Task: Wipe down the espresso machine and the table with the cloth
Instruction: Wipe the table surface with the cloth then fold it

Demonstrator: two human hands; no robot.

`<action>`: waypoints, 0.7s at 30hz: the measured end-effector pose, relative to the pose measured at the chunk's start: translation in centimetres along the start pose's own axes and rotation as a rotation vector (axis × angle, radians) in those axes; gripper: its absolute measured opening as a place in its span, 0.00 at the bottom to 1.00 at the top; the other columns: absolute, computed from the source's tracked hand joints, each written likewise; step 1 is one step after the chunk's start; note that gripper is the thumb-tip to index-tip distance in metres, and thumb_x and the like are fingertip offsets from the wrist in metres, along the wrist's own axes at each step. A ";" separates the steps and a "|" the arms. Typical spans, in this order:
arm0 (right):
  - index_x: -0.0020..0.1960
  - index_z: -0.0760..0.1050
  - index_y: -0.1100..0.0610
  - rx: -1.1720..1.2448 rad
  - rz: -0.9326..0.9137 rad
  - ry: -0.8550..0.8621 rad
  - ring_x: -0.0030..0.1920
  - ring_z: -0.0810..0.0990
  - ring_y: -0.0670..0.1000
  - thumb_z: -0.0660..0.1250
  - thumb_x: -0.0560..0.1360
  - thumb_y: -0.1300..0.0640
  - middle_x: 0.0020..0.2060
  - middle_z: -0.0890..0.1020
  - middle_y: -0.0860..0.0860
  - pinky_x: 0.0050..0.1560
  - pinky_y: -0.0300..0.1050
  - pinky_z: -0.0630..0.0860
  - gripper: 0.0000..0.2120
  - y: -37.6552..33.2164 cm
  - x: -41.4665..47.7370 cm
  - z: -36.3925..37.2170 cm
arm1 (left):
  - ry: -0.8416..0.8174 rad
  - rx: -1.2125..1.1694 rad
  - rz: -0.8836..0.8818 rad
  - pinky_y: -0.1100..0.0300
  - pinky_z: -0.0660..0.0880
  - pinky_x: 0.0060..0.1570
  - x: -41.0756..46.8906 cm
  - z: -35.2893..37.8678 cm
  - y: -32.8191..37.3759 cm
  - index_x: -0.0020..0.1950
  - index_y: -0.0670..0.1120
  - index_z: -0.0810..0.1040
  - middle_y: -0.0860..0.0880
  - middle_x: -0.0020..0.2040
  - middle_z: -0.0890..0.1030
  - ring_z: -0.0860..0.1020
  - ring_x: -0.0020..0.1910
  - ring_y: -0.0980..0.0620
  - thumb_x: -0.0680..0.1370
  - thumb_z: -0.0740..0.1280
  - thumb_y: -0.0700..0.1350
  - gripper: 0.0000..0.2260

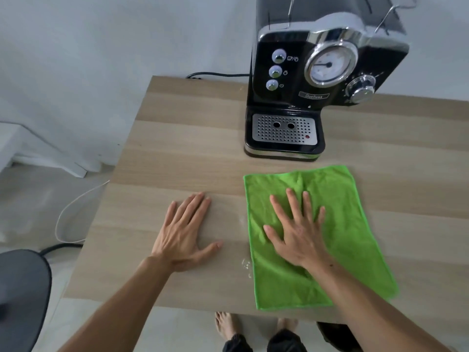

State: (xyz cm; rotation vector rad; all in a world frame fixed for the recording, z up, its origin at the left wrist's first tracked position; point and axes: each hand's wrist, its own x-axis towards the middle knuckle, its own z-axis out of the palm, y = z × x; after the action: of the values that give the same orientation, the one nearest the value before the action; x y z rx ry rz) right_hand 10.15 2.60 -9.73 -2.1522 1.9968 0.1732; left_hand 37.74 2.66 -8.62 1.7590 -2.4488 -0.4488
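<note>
A bright green cloth [340,219] lies spread flat on the light wooden table [177,158], in front of the black and chrome espresso machine [312,80]. My right hand [297,232] rests palm down on the cloth, fingers spread, not gripping it. My left hand [185,232] lies flat on the bare wood to the left of the cloth, fingers apart and holding nothing. The machine stands upright at the back of the table, with its drip tray [284,130] facing me. A few small wet specks [245,264] sit at the cloth's left edge.
A black power cord [215,74] runs behind the machine along the wall. A white cable [73,207] loops on the floor to the left. A dark chair seat [22,290] is at the lower left. My bare feet [228,323] show below the table's near edge.
</note>
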 end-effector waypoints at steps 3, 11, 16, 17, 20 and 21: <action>0.77 0.41 0.45 0.034 0.102 -0.010 0.75 0.42 0.66 0.38 0.71 0.29 0.78 0.42 0.55 0.66 0.76 0.43 0.38 -2.4 2.6 -0.7 | 0.013 -0.016 -0.010 0.48 0.46 0.74 -0.4 0.0 -0.2 0.78 0.47 0.55 0.49 0.78 0.57 0.54 0.77 0.51 0.69 0.54 0.73 0.44; 0.77 0.48 0.45 -0.009 -0.008 0.076 0.75 0.47 0.66 0.43 0.68 0.24 0.77 0.49 0.54 0.63 0.77 0.43 0.43 0.0 0.6 -0.6 | 0.009 -0.002 -0.002 0.47 0.47 0.74 -1.0 0.1 -0.7 0.78 0.45 0.54 0.49 0.78 0.55 0.52 0.77 0.52 0.70 0.52 0.73 0.45; 0.76 0.37 0.43 -0.034 0.000 -0.012 0.75 0.39 0.66 0.39 0.68 0.25 0.77 0.39 0.53 0.65 0.75 0.40 0.42 -2.0 3.2 -1.0 | 0.010 0.016 0.000 0.47 0.49 0.74 -1.0 0.2 -0.7 0.78 0.45 0.57 0.48 0.78 0.57 0.55 0.77 0.50 0.69 0.55 0.73 0.46; 0.77 0.40 0.44 -0.031 -0.050 -0.008 0.75 0.40 0.65 0.40 0.69 0.25 0.77 0.41 0.53 0.66 0.75 0.41 0.41 -2.2 2.6 -0.8 | 0.003 0.024 0.001 0.47 0.49 0.74 -1.0 0.2 -0.7 0.78 0.44 0.57 0.48 0.78 0.57 0.55 0.77 0.50 0.68 0.55 0.73 0.46; 0.77 0.50 0.47 -0.028 -0.170 0.018 0.76 0.49 0.63 0.40 0.73 0.29 0.77 0.52 0.53 0.66 0.77 0.51 0.38 -0.6 -0.6 -0.1 | -0.010 0.036 -0.002 0.47 0.47 0.74 -1.0 0.2 -0.6 0.78 0.45 0.55 0.48 0.78 0.56 0.54 0.77 0.50 0.68 0.55 0.74 0.47; 0.77 0.51 0.47 -0.025 -0.161 0.016 0.76 0.51 0.63 0.40 0.74 0.29 0.77 0.54 0.53 0.66 0.77 0.53 0.37 0.2 -1.3 -0.1 | -0.015 0.041 0.002 0.47 0.47 0.74 -1.0 0.2 -0.6 0.78 0.44 0.55 0.48 0.78 0.56 0.54 0.77 0.50 0.68 0.55 0.74 0.47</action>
State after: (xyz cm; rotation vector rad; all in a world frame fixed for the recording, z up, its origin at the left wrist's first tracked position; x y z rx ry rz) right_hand 9.88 3.83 -9.41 -2.3245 1.8275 0.1568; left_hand 38.60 3.50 -8.90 1.7757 -2.4874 -0.4160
